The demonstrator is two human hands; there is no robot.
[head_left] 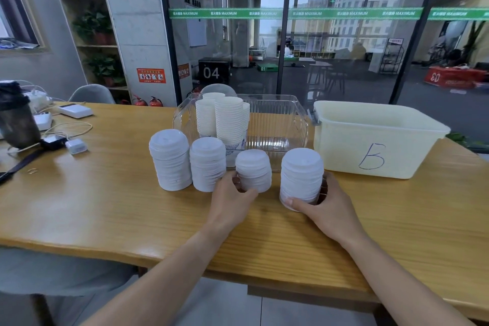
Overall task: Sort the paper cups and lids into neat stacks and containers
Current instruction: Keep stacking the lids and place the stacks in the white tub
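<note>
Right hand (pixel 326 202) grip clamped on rightmost lid stack (pixel 301 174); left hand (pixel 232 197) grip clamped on neighbouring lid stack (pixel 253 173), both on bench (pixel 105 206).

Off to your left on the wooden counter (pixel 87 193) stands a dark tumbler (pixel 17 119), with a black strap (pixel 21 163) trailing from near its base. Just right of it lie a small white charger (pixel 76 146) and a looped pale cable (pixel 69 128), and farther back a flat white device (pixel 75 110). Behind the counter you have a grey chair (pixel 91 94), a wooden shelf (pixel 90 21) with potted plants (pixel 94 25) (two levels of them), and two red fire extinguishers (pixel 148 101) on the floor.
</note>
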